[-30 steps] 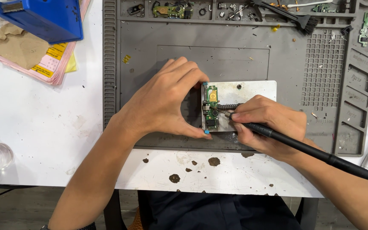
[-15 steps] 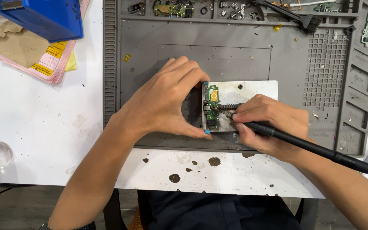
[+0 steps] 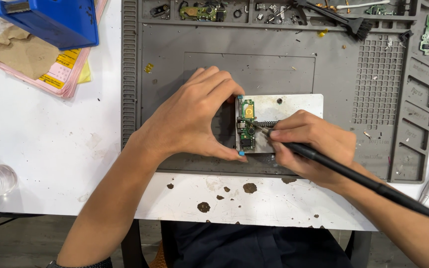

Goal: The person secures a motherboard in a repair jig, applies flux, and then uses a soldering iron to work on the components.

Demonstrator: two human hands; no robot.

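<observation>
1. Centrally, one small green circuit board [image 3: 247, 124] is seen lying on the left end of one pale metal plate [image 3: 299, 105], which rests on one grey work mat [image 3: 175, 49].
2. Two hands are counted. The left hand [image 3: 194, 116] is curved round the board's left side, index fingertip at the upper corner and thumb tip at the lower corner, so that the board is pinched lightly between them; the other fingers are loosely bent.
3. The right hand [image 3: 309, 144] is closed in a pen grip on one black soldering iron [image 3: 353, 173], whose tip is laid on the middle of the board; its black handle runs off towards the lower right.
4. Much of the plate's lower right is hidden by the right hand.
5. Along the mat's top edge, shallow compartments are filled with small parts: one further green board [image 3: 197, 11], screws, and one black brush [image 3: 343, 20]. One more green piece [image 3: 428, 31] is held in the right-hand compartments.
6. On the white table [image 3: 50, 159], one blue box [image 3: 50, 20] is set on pink and yellow papers [image 3: 60, 74], beside crumpled brown paper [image 3: 21, 52].
</observation>
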